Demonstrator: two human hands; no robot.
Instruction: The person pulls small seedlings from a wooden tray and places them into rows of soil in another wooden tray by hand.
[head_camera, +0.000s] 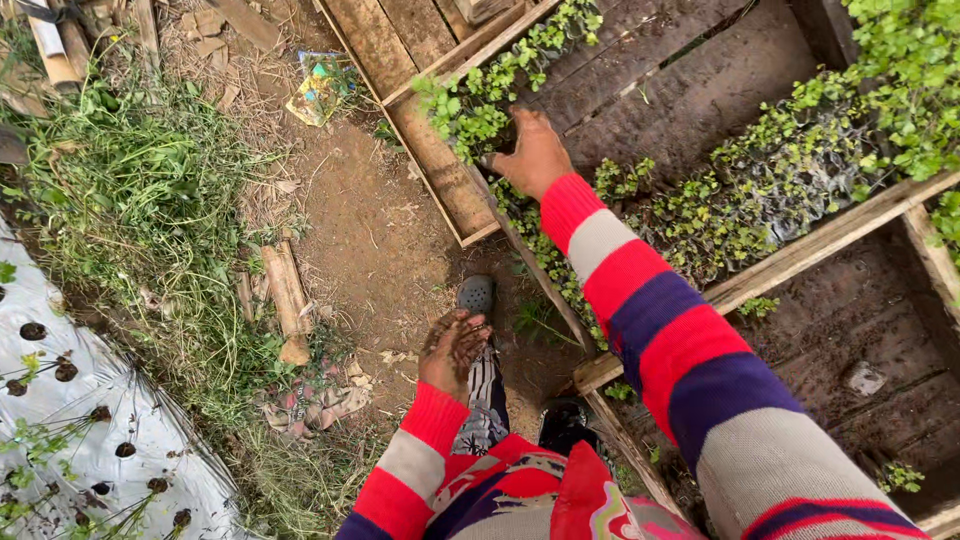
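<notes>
Wooden frame: the seedling bed of old planks runs from 12 o'clock to 5 o'clock on your right side.
Right hand: your right hand reaches out to 12 o'clock, back side up, fingers bent down into the green seedlings; if it grips one of them, I cannot tell, the fingertips are hidden in the leaves.
Seedlings: small green plants in dark little bags, the row starts at the corner of the bed and goes on to 2 o'clock.
Left hand: your left hand hangs low at 6 o'clock, open, palm up with soil on it, holding nothing.
Sleeves: both are striped in red, grey and purple.
Ground: brown path below the left hand, with a grey shoe just above it.
Left side: grass at 9 o'clock, silver plastic sheet with holes at 8 o'clock.
</notes>
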